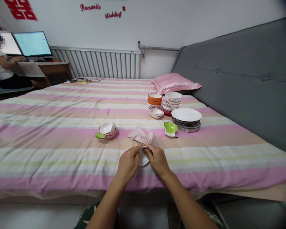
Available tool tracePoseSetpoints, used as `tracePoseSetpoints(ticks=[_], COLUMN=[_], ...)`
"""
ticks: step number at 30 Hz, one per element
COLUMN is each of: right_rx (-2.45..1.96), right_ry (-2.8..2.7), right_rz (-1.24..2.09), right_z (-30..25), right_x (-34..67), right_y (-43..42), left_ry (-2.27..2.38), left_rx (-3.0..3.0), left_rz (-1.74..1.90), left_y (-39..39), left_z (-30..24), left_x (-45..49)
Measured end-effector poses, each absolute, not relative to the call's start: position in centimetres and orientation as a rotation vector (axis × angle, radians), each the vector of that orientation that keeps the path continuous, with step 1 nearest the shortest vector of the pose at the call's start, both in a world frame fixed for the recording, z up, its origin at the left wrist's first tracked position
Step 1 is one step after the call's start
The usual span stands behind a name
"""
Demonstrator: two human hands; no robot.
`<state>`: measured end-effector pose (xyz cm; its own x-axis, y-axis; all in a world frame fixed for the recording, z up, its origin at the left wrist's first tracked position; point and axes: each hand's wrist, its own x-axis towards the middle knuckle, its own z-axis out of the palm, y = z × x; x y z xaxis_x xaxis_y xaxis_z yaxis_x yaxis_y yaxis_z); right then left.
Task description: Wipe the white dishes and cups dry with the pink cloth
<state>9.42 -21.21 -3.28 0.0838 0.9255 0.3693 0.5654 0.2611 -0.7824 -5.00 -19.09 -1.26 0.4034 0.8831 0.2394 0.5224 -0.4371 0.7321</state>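
My left hand [129, 160] and my right hand [157, 158] are closed on a small white dish [144, 160] between them, low over the near part of the bed. Its glossy inside faces me, and the fingers of both hands cover its far rim. Just beyond my fingertips lies a crumpled pale pink cloth [140, 135]. To the left sits a small pile of dishes [107, 129], white, pink and green. A green leaf-shaped dish [170, 128] rests on the right of the cloth.
Farther right are a stack of plates [186, 115], orange bowls [154, 99], white patterned bowls [173, 99] and small nested dishes [156, 113]. A pink pillow [176, 82] lies behind them by the grey headboard [240, 60]. At far left a person [0, 65] sits near monitors [32, 44].
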Motion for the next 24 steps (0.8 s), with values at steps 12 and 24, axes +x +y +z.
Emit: tracePoseSetpoints(ticks=[12, 24], right_rx=[-1.408, -1.300], right_ry=[-1.113, -0.887], right_rz=[0.629, 0.810], right_z=[-3.9, -4.8], right_x=[9.5, 9.4], right_y=[-19.8, -19.5], left_ry=[1.103, 0.917], left_rx=[1.586, 1.475], left_rz=[1.039, 1.041], left_y=[-19.0, -19.3], left_z=[-1.9, -1.4], left_x=[-3.8, -3.4])
